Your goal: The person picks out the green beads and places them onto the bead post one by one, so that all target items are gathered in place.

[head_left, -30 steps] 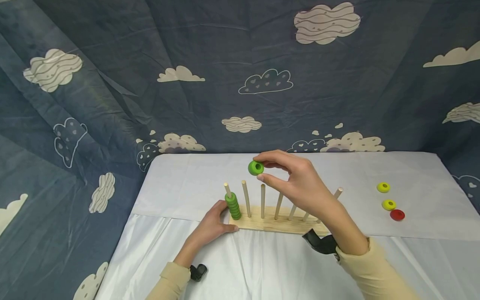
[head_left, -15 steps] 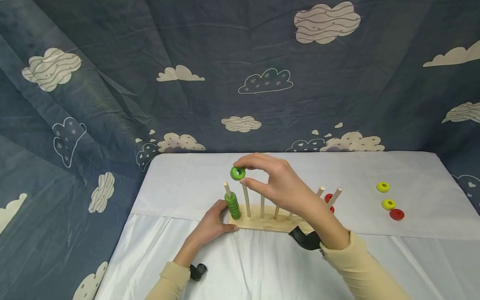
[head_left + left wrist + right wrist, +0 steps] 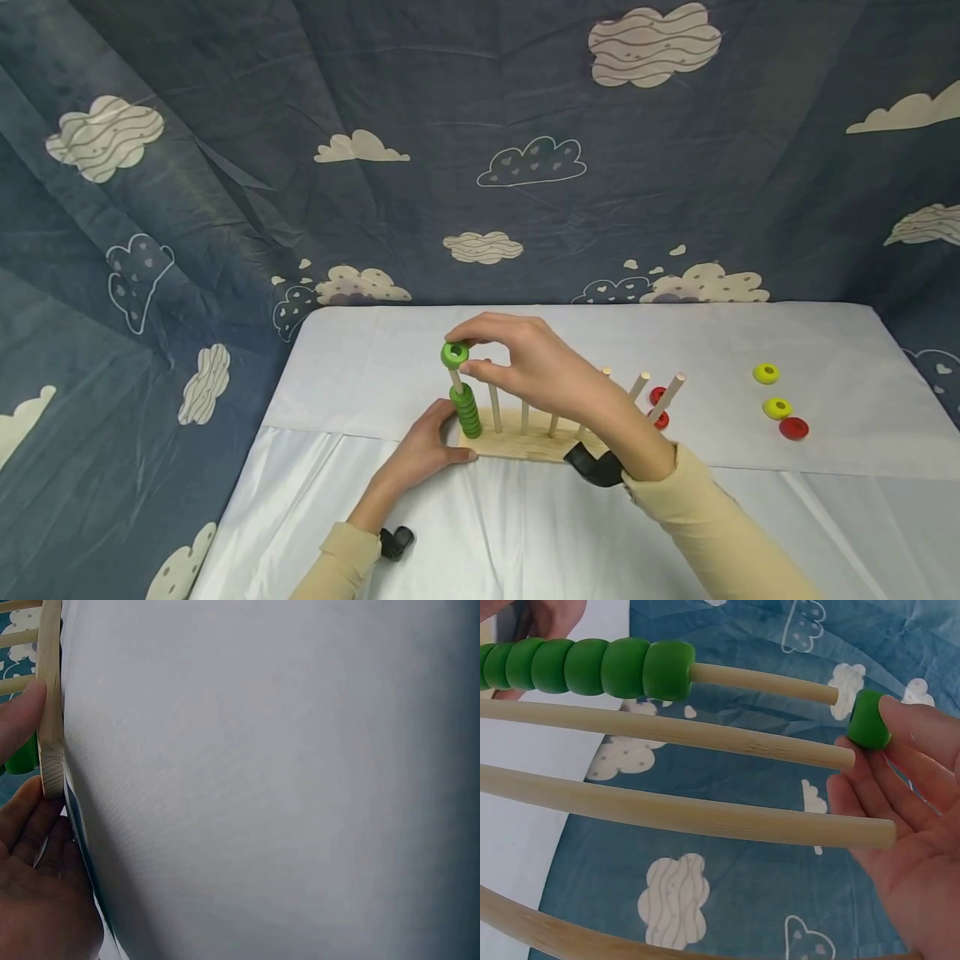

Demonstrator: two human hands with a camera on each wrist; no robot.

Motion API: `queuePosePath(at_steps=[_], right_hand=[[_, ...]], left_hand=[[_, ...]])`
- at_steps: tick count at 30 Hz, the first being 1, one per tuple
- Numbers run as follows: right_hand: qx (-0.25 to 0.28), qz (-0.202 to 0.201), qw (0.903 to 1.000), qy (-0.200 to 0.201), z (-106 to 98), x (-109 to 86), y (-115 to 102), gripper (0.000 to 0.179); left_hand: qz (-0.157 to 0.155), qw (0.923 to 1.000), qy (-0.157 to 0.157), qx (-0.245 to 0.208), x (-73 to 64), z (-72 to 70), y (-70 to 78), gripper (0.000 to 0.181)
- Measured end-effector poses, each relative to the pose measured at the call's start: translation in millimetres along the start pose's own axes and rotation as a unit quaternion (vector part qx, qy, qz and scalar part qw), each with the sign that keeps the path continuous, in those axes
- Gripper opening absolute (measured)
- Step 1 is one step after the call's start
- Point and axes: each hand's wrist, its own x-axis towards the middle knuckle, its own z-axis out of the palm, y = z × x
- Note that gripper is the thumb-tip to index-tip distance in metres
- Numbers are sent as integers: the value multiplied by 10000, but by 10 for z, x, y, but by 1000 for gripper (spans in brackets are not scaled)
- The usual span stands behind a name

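In the head view, my right hand (image 3: 536,367) pinches a green bead (image 3: 454,355) between thumb and fingers, right over the tip of the leftmost peg (image 3: 456,382). The right wrist view shows this bead (image 3: 869,721) slightly apart from the peg's end (image 3: 769,682). Lower on that same peg sits a stack of several green beads (image 3: 466,412). My left hand (image 3: 422,450) grips the left end of the wooden peg board (image 3: 512,446), thumb at the front edge; the left wrist view has its fingers at the board's end (image 3: 51,761).
Bare pegs (image 3: 494,400) rise along the board, some partly behind the right arm. Two red beads (image 3: 658,395) lie behind its right end. Farther right on the white cloth (image 3: 862,375) are two yellow beads (image 3: 767,373) and a red one (image 3: 794,429).
My right hand has moved left with the green bead, from above the middle pegs to above the leftmost peg. The left hand and board have stayed still.
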Motion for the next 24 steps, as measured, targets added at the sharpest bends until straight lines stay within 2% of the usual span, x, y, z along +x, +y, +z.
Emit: queuePosePath(at_steps=[7, 24], right_hand=[[-87, 172, 9993, -334, 7, 51, 12, 35], [-279, 617, 9941, -852, 31, 96, 12, 29]], left_hand=[[42, 10000, 9, -2, 1, -5, 8, 76], [39, 10000, -14, -7, -6, -9, 10, 73]])
